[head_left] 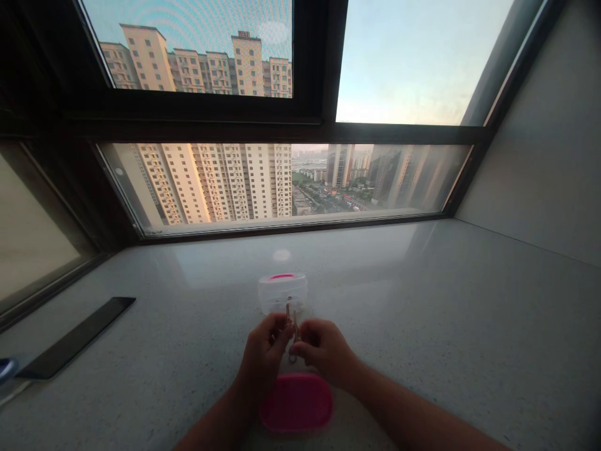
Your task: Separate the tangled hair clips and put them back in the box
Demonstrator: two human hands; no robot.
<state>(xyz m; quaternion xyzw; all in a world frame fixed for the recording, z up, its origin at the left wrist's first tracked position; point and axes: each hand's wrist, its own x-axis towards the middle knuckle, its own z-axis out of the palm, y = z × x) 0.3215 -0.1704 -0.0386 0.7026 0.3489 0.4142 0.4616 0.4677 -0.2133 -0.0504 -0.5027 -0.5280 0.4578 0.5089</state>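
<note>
Presently I'm pinching slim metal pieces point(295, 322) with left hand point(268, 346) and right hand point(323, 347), close together; clear plastic box point(280, 291) is sitting just beyond them, pink oval lid point(297, 403) lying nearer.

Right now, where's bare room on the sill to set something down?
Widest: sill between right hand, right wall and window frame. Also between black slab and left hand. Crowded: the middle, where both hands hold small metal pieces, clear box just beyond, pink lid just nearer.
</note>
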